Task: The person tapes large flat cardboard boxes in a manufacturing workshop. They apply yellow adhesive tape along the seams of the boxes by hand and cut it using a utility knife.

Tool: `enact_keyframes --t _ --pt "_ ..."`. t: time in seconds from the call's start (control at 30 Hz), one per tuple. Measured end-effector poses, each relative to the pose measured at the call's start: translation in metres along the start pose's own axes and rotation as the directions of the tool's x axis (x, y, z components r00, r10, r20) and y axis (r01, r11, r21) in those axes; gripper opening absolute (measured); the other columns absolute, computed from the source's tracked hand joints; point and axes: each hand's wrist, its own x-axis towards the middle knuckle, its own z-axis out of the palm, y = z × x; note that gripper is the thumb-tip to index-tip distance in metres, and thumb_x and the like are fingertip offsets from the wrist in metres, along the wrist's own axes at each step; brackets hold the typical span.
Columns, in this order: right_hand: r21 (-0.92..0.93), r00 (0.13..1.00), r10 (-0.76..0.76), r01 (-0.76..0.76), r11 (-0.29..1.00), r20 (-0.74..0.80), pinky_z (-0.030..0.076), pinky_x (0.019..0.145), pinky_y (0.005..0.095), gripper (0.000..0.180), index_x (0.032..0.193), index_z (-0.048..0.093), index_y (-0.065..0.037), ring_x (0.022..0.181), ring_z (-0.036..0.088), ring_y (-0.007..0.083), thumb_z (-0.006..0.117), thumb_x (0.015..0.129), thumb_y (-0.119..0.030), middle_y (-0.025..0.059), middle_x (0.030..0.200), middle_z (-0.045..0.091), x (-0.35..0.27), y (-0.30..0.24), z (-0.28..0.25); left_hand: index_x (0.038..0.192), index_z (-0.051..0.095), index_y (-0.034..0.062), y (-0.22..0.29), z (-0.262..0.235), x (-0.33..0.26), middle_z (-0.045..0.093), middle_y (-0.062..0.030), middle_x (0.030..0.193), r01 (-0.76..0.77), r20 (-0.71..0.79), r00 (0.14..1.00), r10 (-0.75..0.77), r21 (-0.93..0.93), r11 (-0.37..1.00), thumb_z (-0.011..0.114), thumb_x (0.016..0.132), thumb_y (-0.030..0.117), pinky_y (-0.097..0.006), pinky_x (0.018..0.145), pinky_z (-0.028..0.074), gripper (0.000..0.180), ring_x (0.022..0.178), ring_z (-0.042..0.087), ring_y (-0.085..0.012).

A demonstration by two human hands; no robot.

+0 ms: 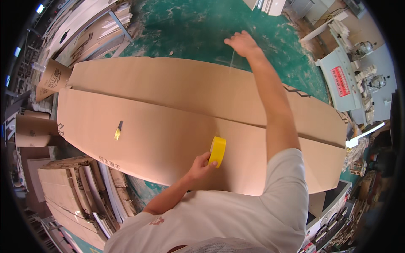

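A large brown cardboard box [168, 114] lies in front of me, its two long top flaps almost meeting along a narrow gap. My left hand [201, 165] grips a roll of yellow tape [218, 152] above the near flap. Stretched out past the far edge of the box, my right hand [242, 43] has its fingers drawn together. A thin, pale, see-through strip [232, 61] hangs below that hand; where it leads is too faint to follow. On the near flap, left of the tape, rests a small cutter knife [118, 130] with a yellow part.
Flattened cardboard [63, 194] leans in a stack at the lower left. Rolled brown cardboard [52, 80] stands beyond the box's left end. A pale machine [341, 78] with a red label is at the right. Green floor [181, 29] stretches behind the box.
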Motion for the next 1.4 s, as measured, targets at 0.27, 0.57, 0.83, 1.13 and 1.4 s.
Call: enact_keyframes --t 0.27,0.57,0.83,1.13,1.4 --pt "0.505 0.836 0.544 -0.503 0.702 0.077 0.046 0.102 0.0457 0.043 0.131 0.063 -0.021 0.122 0.059 0.0294 0.071 0.089 -0.024 0.0091 0.12 0.067 -0.028 -0.034 0.168 0.135 0.051 0.0026 -0.003 0.057 0.016 0.056 -0.0198 0.137 -0.28 0.043 0.954 0.296 0.475 0.834 0.072 0.089 0.032 -0.053 0.109 0.035 0.059 0.127 0.052 -0.0389" --pt "0.364 0.638 0.438 -0.745 0.559 0.633 0.048 0.101 0.0477 0.077 0.119 0.072 -0.005 0.12 0.063 0.0346 0.026 0.102 -0.064 0.018 0.128 0.068 -0.023 -0.078 0.104 0.128 0.057 0.0 -0.016 0.033 0.018 0.054 -0.022 0.14 -0.466 0.177 0.884 0.433 0.399 0.79 0.073 0.086 0.028 -0.05 0.11 0.038 0.052 0.126 0.053 -0.0413" --pt "0.445 0.819 0.455 -0.573 0.689 0.351 0.044 0.105 0.051 0.068 0.138 0.056 -0.006 0.126 0.056 0.0363 0.053 0.095 -0.059 0.0213 0.133 0.061 -0.088 -0.094 0.09 0.134 0.06 0.0137 0.014 -0.04 0.026 0.047 -0.0134 0.151 -0.335 0.134 0.883 0.45 0.851 0.405 0.075 0.083 0.041 -0.053 0.119 0.029 0.06 0.144 0.04 -0.0341" --pt "0.886 0.319 0.905 -0.447 -0.119 0.282 0.048 0.1 0.0367 0.062 0.136 0.054 0.002 0.115 0.06 0.0266 0.076 0.09 -0.034 0.0167 0.126 0.062 -0.309 -0.352 -0.058 0.14 0.059 0.0176 0.021 -0.053 0.052 0.038 -0.0084 0.159 -0.268 0.099 0.895 0.435 0.899 0.346 0.07 0.084 0.052 -0.059 0.123 0.016 0.066 0.15 0.029 -0.0299" --pt "0.781 0.152 0.769 -0.206 -0.59 0.621 0.05 0.081 0.0355 0.052 0.114 0.065 0.004 0.087 0.061 0.0184 0.072 0.093 -0.044 0.0064 0.099 0.067 -0.316 -0.386 -0.163 0.135 0.062 0.0163 0.01 -0.065 0.047 0.043 -0.0083 0.156 -0.243 0.062 0.877 0.476 0.912 0.329 0.069 0.085 0.046 -0.056 0.123 0.019 0.059 0.149 0.031 -0.029"
